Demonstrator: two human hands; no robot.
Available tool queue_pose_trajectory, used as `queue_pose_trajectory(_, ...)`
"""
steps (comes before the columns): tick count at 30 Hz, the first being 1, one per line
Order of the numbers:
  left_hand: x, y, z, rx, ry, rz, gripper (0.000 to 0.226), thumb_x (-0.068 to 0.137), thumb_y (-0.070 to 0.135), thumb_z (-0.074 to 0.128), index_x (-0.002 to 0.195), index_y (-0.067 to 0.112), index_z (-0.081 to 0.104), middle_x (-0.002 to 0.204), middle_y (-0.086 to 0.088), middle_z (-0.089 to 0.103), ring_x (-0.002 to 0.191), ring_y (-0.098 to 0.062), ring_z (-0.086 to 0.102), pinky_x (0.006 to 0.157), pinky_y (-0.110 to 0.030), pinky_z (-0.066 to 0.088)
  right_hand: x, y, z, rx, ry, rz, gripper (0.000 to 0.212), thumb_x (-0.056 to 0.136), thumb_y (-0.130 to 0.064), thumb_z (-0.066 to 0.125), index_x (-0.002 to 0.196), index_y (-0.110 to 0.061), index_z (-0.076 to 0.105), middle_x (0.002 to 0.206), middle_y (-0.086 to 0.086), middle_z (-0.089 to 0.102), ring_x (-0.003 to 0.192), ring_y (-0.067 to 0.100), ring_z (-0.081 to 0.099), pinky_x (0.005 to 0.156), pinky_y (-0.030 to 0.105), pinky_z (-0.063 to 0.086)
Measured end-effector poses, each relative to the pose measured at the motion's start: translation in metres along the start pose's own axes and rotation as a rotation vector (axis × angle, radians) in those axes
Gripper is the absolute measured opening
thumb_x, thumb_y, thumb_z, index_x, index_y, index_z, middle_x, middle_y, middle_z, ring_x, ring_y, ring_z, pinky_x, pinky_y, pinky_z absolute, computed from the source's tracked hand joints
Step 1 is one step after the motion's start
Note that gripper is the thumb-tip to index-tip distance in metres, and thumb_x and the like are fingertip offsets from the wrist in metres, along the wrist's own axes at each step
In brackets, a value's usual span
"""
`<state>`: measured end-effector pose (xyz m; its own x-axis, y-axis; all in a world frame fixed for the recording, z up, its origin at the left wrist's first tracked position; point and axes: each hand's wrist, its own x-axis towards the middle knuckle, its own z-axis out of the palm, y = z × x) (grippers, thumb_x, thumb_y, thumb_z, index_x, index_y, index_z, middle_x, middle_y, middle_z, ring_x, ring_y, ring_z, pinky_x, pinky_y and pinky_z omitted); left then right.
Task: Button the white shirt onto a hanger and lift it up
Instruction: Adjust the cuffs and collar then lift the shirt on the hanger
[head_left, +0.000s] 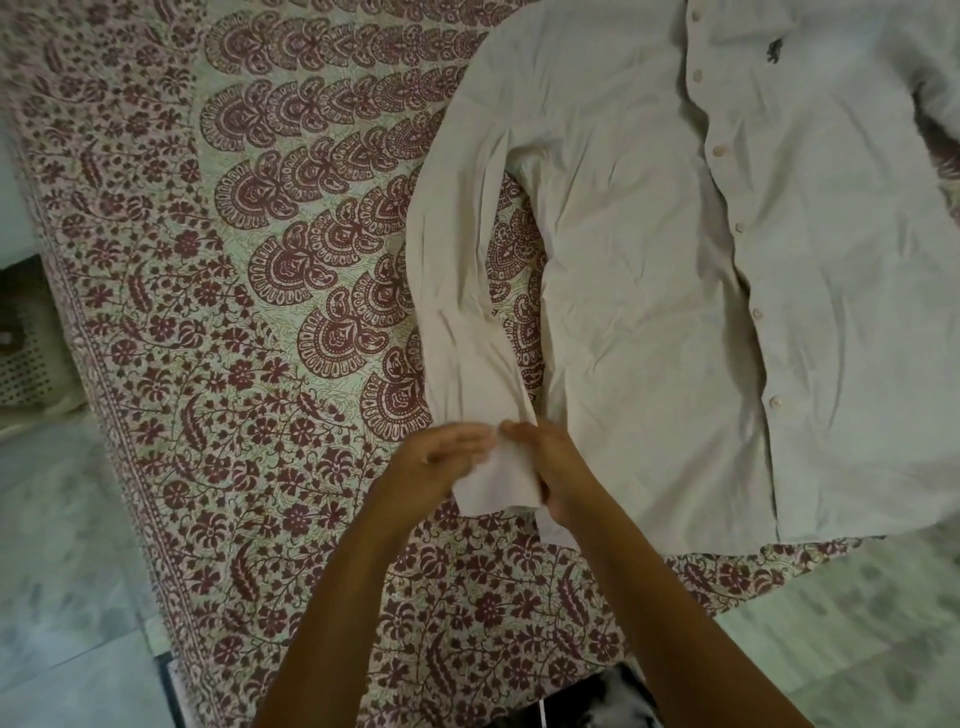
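Nearest: two bare forearms rising from the bottom edge, converging on the cuff (496, 480) of the shirt (675, 270). Left hand (441, 457) curled around the cuff's left side, fingers closed on the cloth. Right hand (553, 467) clamped on the cuff's right side, thumb on top. Cuff raised slightly off the bedspread (218, 322), held between both hands; whether its button is fastened, impossible to tell.

Beyond the hands: sleeve (462, 291) running up and away from the cuff, curving right toward the shoulder, lying flat and wrinkled. A narrow wedge of bedspread showing between sleeve and body.

Shirt spread front-up on the right half of the bed, long axis running from the hem (675, 540) near the bed's near edge to the collar end at the top of the view, tilted a little leftward going away. Placket (737, 228) closed, buttons in a line up the middle. Small dark logo (773, 51) on the chest, far right. Far sleeve cut off by the right edge.

Hem lying just beside the bed's near edge, with pale floor (857, 613) right below it. Wide open bedspread left of the sleeve, patterned in maroon, reaching to the bed's left edge. More floor at lower left; a perforated basket (26, 364) at the far left.
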<state>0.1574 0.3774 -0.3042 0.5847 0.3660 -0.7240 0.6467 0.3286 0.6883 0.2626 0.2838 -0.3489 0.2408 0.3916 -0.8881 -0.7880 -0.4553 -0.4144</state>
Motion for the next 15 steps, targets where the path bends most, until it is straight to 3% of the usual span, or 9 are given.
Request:
queue_pose_trajectory(2,0.005,-0.011,-0.008,0.033,0.337,0.019,0.016,0.09,0.014,0.055,0.097,0.025,0.064,0.101,0.007,0.066,0.097,-0.016,0.062,0.077,-0.026,0.046,-0.004,-0.001,-0.005,0.088,-0.002,0.09,0.03,0.088,-0.019,0.055,0.117,-0.014,0.049,0.103,0.011,0.062,0.086,0.026,0.059,0.065,0.036,0.053)
queue_pose_trajectory(3,0.008,-0.015,-0.01,0.087,0.42,-0.022,0.013,0.089,0.022,0.058,0.101,0.024,0.062,0.104,0.007,0.063,0.1,-0.016,0.06,0.079,-0.028,0.046,-0.004,0.002,-0.005,0.097,-0.004,0.116,0.032,0.088,-0.021,0.057,0.119,-0.017,0.048,0.105,0.01,0.061,0.088,0.026,0.059,0.064,0.037,0.053)
queue_pose_trajectory(5,0.01,-0.023,-0.014,-0.004,0.289,-0.15,0.031,0.085,0.037,0.061,0.113,0.025,0.055,0.115,0.003,0.058,0.104,-0.016,0.056,0.087,-0.035,0.047,-0.008,0.01,0.002,0.064,-0.031,0.123,0.038,0.087,-0.026,0.059,0.122,-0.017,0.047,0.112,0.01,0.062,0.092,0.026,0.06,0.065,0.038,0.054)
queue_pose_trajectory(8,0.005,-0.03,-0.028,-0.289,0.057,-0.26,0.045,0.077,0.048,0.059,0.115,0.023,0.058,0.116,-0.006,0.064,0.105,-0.023,0.06,0.09,-0.042,0.05,-0.012,0.027,0.021,-0.098,0.0,0.064,0.041,0.085,-0.034,0.062,0.122,-0.019,0.05,0.118,0.007,0.062,0.096,0.023,0.061,0.077,0.04,0.056)
queue_pose_trajectory(10,0.0,-0.035,-0.04,-0.218,0.023,-0.229,0.043,0.077,0.042,0.066,0.116,0.026,0.057,0.116,-0.002,0.065,0.107,-0.022,0.06,0.087,-0.038,0.05,-0.016,0.036,0.032,-0.107,0.078,-0.017,0.043,0.084,-0.03,0.064,0.124,-0.016,0.053,0.122,0.005,0.061,0.097,0.018,0.059,0.079,0.031,0.053)
queue_pose_trajectory(12,-0.003,-0.039,-0.049,-0.085,0.008,-0.213,0.039,0.08,0.02,0.068,0.117,0.025,0.055,0.116,0.001,0.064,0.107,-0.02,0.061,0.079,-0.031,0.05,-0.017,0.042,0.041,-0.054,0.12,-0.068,0.043,0.085,-0.024,0.064,0.125,-0.015,0.051,0.119,-0.001,0.059,0.097,0.013,0.053,0.082,0.026,0.046)
queue_pose_trajectory(15,-0.002,-0.044,-0.066,-0.038,0.157,-0.224,0.038,0.083,-0.004,0.056,0.113,0.02,0.056,0.12,-0.007,0.06,0.105,-0.026,0.058,0.077,-0.035,0.05,-0.016,0.048,0.056,-0.105,0.09,0.028,0.029,0.091,-0.019,0.054,0.119,-0.019,0.045,0.115,-0.001,0.052,0.097,0.018,0.049,0.084,0.03,0.044)
